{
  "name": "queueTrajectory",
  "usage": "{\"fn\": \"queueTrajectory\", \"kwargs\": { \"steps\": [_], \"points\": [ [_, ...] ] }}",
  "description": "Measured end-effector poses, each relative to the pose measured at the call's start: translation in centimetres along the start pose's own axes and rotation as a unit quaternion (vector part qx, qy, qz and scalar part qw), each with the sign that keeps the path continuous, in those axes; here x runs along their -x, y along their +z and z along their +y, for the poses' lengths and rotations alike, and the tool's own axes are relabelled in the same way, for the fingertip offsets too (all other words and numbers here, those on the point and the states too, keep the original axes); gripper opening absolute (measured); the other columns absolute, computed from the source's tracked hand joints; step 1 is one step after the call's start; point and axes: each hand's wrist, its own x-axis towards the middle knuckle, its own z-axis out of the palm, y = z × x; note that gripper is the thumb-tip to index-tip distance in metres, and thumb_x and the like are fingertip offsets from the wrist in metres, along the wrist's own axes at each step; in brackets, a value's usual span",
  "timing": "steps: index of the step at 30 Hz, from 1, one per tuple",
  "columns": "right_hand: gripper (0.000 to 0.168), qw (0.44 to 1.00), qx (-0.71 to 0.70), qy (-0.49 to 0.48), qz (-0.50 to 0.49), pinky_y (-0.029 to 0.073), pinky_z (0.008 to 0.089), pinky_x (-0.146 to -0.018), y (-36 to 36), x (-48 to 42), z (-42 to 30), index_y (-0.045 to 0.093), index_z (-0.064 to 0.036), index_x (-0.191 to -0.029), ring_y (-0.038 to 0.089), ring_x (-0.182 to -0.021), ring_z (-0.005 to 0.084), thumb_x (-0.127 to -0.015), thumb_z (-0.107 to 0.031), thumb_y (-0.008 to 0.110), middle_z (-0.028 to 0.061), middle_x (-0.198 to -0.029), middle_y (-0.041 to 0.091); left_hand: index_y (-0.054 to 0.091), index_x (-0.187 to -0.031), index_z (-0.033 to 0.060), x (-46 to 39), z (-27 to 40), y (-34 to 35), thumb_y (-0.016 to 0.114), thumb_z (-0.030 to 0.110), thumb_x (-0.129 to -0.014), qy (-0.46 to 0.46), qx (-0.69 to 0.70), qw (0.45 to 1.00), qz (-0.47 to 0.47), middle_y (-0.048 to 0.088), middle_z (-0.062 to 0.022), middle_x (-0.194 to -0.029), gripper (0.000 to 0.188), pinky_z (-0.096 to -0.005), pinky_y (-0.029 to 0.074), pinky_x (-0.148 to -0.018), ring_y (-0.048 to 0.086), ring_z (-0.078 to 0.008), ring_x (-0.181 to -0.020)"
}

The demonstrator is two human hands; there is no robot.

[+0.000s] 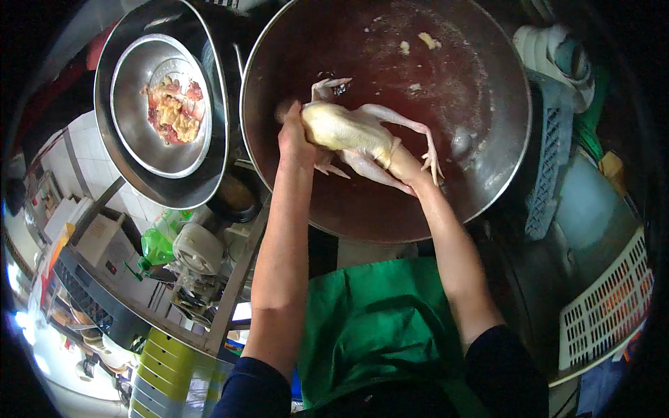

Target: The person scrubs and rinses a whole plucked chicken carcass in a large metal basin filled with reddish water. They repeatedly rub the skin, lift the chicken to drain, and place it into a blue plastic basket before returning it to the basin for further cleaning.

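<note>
A plucked whole chicken [347, 130] lies breast up over a large round metal basin [387, 219] of dark reddish liquid. My left hand [295, 133] grips it at the neck end. At the tail end, my right hand [410, 167] reaches into the body cavity, so its fingers are hidden inside. Both legs stick out beside my right wrist, one foot hanging over it. Several pale yellowish scraps [429, 41] float in the liquid near the far side.
To the left, a steel bowl [123, 120] holding yellow fat and reddish innards [175, 115] sits inside a wider metal pan [217, 177]. A green plastic bottle [157, 246] stands on the left. White slotted basket [601, 308] and blue-grey plastic crate [546, 167] lie right.
</note>
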Motion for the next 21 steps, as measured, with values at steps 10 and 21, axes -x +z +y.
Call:
{"fn": "queueTrajectory", "kwargs": {
  "steps": [10,21],
  "points": [
    [0.02,0.978,-0.16,0.051,0.128,0.037,0.0218,-0.053,-7.3,7.8,-2.5,0.062,-0.004,-0.098,0.045,-0.062,0.0049,-0.099,-0.022,0.054,-0.0016,-0.078,0.052,0.052,-0.126,-0.003,10.7,1.3,-2.1,0.066,0.029,-0.091,0.328,-0.203,0.916,-0.107,0.06,-0.0089,-0.117,0.049,-0.0304,0.044,-0.092,0.057,-0.0172,-0.104],
    [0.032,0.991,-0.091,-0.079,0.05,0.05,0.0241,-0.073,6.5,5.1,-19.8,0.06,-0.003,-0.113,0.06,-0.084,0.0088,-0.102,-0.03,0.045,0.0062,-0.099,0.066,0.054,-0.103,0.0041,10.4,2.4,-9.1,0.074,0.006,-0.059,0.562,-0.651,0.492,-0.138,0.058,-0.0148,-0.099,0.049,-0.0445,0.046,-0.083,0.057,-0.0342,-0.093]
  ]
}}
